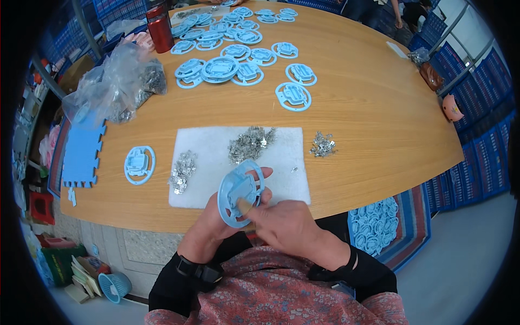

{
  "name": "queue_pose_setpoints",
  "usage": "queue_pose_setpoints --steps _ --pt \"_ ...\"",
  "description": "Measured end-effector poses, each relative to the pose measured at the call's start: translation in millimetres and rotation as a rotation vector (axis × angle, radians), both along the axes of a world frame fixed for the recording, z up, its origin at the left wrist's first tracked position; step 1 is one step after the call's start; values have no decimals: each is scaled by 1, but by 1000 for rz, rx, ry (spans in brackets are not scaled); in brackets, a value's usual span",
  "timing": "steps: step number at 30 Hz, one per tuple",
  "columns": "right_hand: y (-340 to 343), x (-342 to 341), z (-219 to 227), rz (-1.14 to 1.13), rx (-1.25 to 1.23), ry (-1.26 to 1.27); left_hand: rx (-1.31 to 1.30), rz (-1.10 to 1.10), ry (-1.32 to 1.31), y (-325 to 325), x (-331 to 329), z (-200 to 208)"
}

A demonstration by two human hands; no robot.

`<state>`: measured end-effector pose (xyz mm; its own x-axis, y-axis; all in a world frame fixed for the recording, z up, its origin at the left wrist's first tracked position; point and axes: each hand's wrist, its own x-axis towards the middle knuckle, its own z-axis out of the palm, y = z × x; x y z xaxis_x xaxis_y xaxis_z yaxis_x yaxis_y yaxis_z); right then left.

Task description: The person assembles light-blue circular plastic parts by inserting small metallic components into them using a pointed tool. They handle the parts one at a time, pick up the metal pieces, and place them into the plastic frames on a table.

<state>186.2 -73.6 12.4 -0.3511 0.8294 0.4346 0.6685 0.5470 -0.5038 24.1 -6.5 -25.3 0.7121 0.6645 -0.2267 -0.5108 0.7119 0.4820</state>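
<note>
Tilted above the front edge of a white foam sheet point(211, 143) is a light-blue round plastic part point(238, 189), an open rim with a moulded centre. My left hand point(208, 221) grips it from below and behind, and its fingertips show past the far rim. My right hand point(290, 223) is closed against the near side, its thumb pressing on the moulded centre. Whether a small metal piece is under that thumb is hidden. On the sheet lie a large heap of small metal clips point(250, 144) and a smaller metal pile point(183, 172).
A single blue part point(140, 164) lies left of the sheet; another metal pile point(323, 144) sits right. Many blue parts point(219, 69) spread across the far table, near a red bottle point(160, 30) and plastic bags point(116, 81). A bin of blue parts point(375, 225) stands below right.
</note>
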Motion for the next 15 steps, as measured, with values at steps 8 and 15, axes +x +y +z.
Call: queue_pose_setpoints --steps 8,15 --pt "-7 36 3 -88 -181 299 -76 -202 -288 8 -5 -6" --pt "-7 55 3 -232 -349 568 -82 -283 -331 -1 10 -4"
